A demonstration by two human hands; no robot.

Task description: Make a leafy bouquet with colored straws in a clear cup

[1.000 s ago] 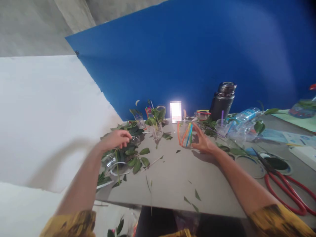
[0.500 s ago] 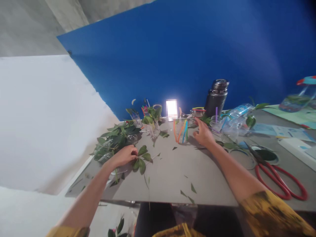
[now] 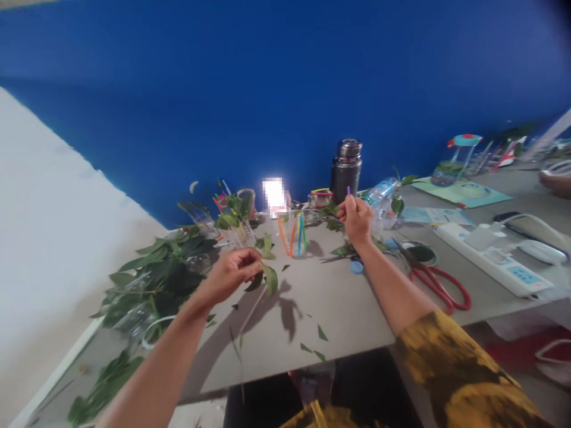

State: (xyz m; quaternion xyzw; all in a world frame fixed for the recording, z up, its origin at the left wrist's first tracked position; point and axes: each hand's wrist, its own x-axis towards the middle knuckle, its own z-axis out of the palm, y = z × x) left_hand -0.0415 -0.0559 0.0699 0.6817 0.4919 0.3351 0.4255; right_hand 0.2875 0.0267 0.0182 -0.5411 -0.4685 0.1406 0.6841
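The left hand (image 3: 232,274) is closed in a pinch on a leafy stem (image 3: 269,279), although the grip appears partly hidden behind the fingers. A thin purple straw (image 3: 348,191) is pinched upright by the right hand (image 3: 355,220). Between the hands, coloured straws (image 3: 300,235) are stood in a clear plastic cup (image 3: 289,244) on the grey worktop (image 3: 312,309). A heap of cut foliage (image 3: 165,279) is spread to the left, and red-handled scissors (image 3: 439,285) are laid to the right.
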